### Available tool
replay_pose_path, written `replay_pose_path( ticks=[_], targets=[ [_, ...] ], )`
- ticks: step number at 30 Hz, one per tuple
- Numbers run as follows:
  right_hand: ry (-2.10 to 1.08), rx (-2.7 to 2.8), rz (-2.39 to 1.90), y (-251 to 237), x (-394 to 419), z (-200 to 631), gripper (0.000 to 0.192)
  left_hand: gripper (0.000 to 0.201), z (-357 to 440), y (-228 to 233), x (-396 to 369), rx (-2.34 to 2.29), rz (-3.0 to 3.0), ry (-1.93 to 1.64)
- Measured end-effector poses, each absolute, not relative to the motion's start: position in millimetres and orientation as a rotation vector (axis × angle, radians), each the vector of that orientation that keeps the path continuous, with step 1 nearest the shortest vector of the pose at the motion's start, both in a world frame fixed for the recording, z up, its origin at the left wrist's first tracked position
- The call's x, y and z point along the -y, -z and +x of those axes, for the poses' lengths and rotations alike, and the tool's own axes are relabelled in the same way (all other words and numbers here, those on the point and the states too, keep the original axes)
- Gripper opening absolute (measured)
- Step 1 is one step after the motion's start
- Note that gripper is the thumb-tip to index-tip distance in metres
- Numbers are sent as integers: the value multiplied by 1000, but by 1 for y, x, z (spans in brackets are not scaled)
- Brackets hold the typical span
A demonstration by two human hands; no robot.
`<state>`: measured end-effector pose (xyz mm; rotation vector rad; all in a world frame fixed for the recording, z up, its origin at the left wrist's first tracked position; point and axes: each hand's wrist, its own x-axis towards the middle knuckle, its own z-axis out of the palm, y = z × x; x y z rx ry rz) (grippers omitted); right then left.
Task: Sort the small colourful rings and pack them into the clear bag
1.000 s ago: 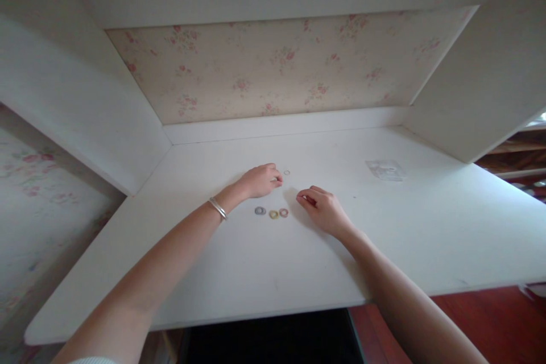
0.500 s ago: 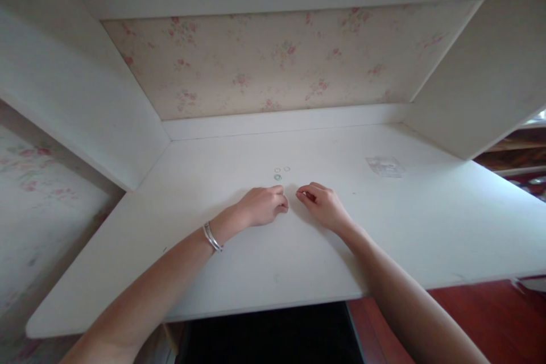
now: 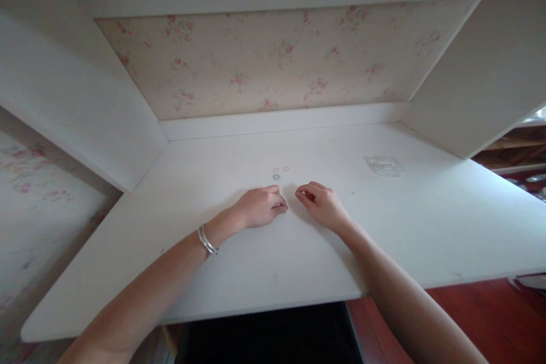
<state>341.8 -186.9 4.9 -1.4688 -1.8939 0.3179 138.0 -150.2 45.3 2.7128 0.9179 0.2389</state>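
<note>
You are resting your curled left hand over something unseen and your curled right hand just beside the small rings, so pinch lightly and lift straight off the desk.

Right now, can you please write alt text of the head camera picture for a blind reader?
Two bare hands, left hand and right hand, rest curled and almost touching on a white desk. Three small rings lie just beyond them; a bracelet is on the left wrist.
</note>
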Motion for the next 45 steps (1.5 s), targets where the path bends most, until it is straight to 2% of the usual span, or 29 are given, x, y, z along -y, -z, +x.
replay_pose_path(
  ticks=[5, 11, 18, 28, 35, 45],
  targets=[
    [-311, 1880, -1474, -7, 178, 343, 20, 23, 121, -49, 149, -998, 2517, -511],
    [-210, 1950, -1518, -20, 148, 345, 20, 23, 97, -31, 150, -1155, 2165, -750],
    [-123, 2210, -1814, -21, 98, 334, 26, 22, 91, -9, 147, -1168, 1774, -802],
    [-101, 2350, -1881, -14, 71, 323, 26, 25, 87, 1, 147, -1193, 1757, -870],
    [-117, 2397, -1823, -10, 89, 326, 23, 25, 88, -1, 148, -1187, 1744, -863],
    [-350, 2245, -1458, -9, 179, 318, 25, 28, 88, -3, 148, -1176, 1773, -842]
  ],
)
